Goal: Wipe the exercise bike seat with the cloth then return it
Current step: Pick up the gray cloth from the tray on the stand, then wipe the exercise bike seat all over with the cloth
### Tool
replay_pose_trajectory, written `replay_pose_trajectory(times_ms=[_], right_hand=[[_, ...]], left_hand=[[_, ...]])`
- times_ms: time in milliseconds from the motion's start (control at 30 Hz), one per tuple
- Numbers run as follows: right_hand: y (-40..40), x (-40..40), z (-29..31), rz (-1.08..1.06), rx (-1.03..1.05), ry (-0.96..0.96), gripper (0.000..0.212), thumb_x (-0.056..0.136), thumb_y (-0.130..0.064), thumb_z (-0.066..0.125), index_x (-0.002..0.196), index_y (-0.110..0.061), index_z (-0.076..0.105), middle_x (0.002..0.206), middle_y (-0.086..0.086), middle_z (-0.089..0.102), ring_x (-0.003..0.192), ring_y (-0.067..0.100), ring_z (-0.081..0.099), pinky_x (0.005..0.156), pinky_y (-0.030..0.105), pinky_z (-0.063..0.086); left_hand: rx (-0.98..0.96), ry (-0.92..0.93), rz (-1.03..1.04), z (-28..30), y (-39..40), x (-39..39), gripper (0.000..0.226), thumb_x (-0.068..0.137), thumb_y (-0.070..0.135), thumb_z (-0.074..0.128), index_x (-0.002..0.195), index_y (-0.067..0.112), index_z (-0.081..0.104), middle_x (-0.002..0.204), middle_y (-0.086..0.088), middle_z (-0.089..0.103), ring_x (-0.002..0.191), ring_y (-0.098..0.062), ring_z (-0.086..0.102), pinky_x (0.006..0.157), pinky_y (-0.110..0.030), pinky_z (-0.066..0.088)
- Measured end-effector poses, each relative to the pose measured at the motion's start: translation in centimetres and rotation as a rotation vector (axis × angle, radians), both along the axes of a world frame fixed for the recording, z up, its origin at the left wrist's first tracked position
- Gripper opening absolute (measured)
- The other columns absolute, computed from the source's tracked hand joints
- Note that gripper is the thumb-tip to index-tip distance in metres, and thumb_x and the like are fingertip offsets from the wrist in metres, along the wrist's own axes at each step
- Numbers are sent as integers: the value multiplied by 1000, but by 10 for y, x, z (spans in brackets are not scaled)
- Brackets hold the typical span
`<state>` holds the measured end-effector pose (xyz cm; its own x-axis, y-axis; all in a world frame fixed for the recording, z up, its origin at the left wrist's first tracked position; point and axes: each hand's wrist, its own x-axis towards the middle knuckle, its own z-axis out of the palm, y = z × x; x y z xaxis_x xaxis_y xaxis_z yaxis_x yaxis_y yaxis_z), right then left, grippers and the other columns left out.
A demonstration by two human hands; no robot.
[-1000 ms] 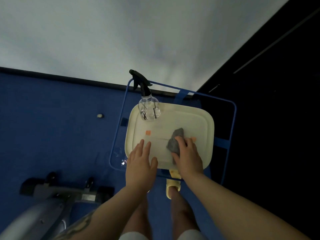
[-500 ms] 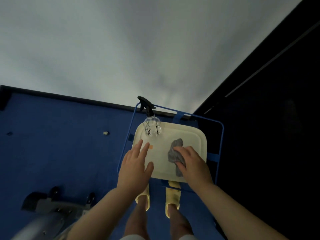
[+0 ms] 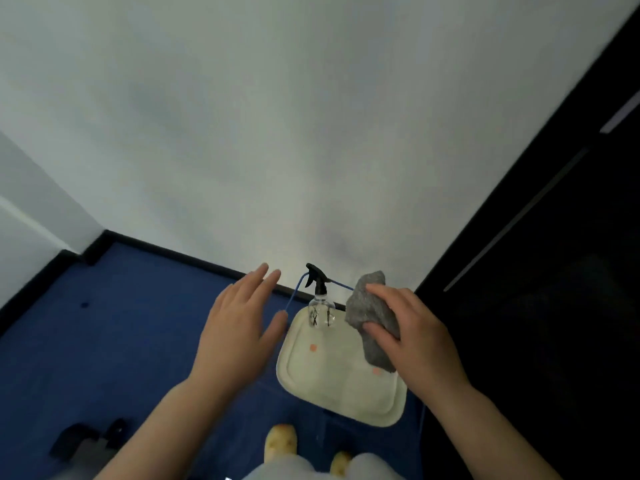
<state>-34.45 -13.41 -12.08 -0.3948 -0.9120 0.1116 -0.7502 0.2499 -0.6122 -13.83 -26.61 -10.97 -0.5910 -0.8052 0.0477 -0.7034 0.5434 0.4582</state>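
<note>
Grey cloth (image 3: 372, 317) gripped in right hand (image 3: 420, 344) — bottle (image 3: 320, 308) markings unreadable.

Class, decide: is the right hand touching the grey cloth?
Touching. The head view shows the right hand pinching the grey cloth, thumb and fingers pressed into it.

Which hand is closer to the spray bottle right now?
Hard to call; by the picture, the right. The right hand, gripping the grey cloth, is just right of the spray bottle. The open left hand hovers to its left over the blue floor.
</note>
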Motion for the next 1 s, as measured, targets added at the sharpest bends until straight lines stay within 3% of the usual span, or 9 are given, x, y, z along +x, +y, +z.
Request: replay_pose_trajectory(times_ms=[267, 400, 600, 867, 1000], right_hand=[[-16, 30, 36, 243, -98, 25, 47, 85, -31, 67, 128, -36, 49, 112, -15, 54, 98, 5, 56, 83, 23, 51], [-30, 71, 38, 444, -92, -12, 45, 86, -34, 64, 127, -41, 46, 113, -20, 52, 99, 2, 54, 81, 17, 45], [-39, 168, 48, 767, -104, -47, 45, 86, -31, 64, 129, -31, 51, 113, -14, 56, 98, 3, 54, 81, 18, 46], [7, 305, 59, 1141, -118, -39, 47, 86, -32, 66, 129, -36, 49, 109, -23, 53, 97, -1, 54, 76, 10, 45], [49, 382, 60, 1263, -143, -55, 48, 86, -31, 67, 130, -36, 49, 109, -23, 52, 97, -1, 54, 77, 14, 48]], left_hand=[[-61, 9, 296, 30, 38, 50, 58, 91, 38, 47, 144, 31, 27, 153, 11, 22, 139, -12, 21, 113, -30, 15], [-54, -41, 489, 27, 80, 99, 58, 91, 42, 45, 145, 32, 25, 154, 14, 17, 140, -10, 17, 113, -26, 11], [-57, -111, 785, 32, 155, 182, 57, 91, 44, 41, 145, 32, 24, 155, 13, 12, 142, -8, 10, 115, -27, 8], [-66, -30, 1174, 39, 275, 288, 54, 88, 45, 48, 140, 37, 34, 151, 16, 24, 140, -8, 19, 114, -31, 18], [-94, -5, 1282, 47, 333, 344, 55, 88, 44, 49, 140, 39, 33, 150, 18, 23, 139, -6, 18, 114, -30, 16]])
